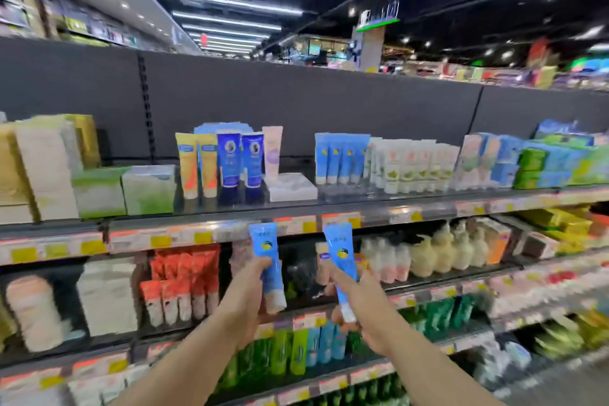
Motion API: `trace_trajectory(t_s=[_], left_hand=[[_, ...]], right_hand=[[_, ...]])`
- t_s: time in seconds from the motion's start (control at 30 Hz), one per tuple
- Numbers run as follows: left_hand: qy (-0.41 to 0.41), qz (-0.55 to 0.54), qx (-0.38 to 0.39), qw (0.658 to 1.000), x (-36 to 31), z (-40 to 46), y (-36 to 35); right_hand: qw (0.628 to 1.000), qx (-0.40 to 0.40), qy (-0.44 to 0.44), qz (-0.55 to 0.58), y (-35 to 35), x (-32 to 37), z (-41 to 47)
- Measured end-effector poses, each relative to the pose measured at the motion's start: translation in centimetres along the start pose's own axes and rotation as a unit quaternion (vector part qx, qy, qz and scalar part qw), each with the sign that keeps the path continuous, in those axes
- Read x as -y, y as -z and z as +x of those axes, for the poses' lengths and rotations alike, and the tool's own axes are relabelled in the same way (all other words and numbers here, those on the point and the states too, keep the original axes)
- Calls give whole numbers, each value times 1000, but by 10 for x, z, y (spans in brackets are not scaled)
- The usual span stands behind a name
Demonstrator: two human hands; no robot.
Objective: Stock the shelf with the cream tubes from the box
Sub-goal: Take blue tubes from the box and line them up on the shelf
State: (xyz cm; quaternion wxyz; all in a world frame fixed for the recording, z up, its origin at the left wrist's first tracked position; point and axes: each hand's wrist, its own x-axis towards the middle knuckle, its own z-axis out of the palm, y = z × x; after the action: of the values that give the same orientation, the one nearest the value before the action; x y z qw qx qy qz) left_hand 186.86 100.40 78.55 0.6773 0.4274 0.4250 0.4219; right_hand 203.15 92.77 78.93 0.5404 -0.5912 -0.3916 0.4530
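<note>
While each tube is carried cap-down for upright shelving, left hand (250,293) grips left tube (267,265); right hand (362,306) grips right tube (342,269), below the top shelf's front edge (211,224).

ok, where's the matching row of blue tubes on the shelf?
Head view, top shelf, right of centre: the blue tube row stands between a white tray and white tubes.

Only one view is given, taken from a camera worn on the person's head. The shop's long dark shelf rack with orange price strips (296,208) is faced straight on, from close by, and seen slightly from below. The black ceiling with bright strip lights (230,3) is seen above it. The edges are bent by the wide lens.
</note>
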Motion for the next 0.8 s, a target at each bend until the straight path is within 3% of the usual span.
trace_trajectory(t_s=[0.2, 0.33, 0.63, 0.8], left_hand=[[-105, 179, 88, 974, -32, 66, -37], [-156, 180, 142, 961, -64, 112, -73], [-238, 232, 72, 940, -97, 222, -165], [-287, 284, 30, 914, -93, 250, -206]], right_hand=[[999, -45, 19, -14, 50, 1, 54], [999, -52, 13, -3, 79, 17, 105], [986, -116, 95, 77, 150, 61, 178], [984, -82, 153, -45, 170, 72, 200]])
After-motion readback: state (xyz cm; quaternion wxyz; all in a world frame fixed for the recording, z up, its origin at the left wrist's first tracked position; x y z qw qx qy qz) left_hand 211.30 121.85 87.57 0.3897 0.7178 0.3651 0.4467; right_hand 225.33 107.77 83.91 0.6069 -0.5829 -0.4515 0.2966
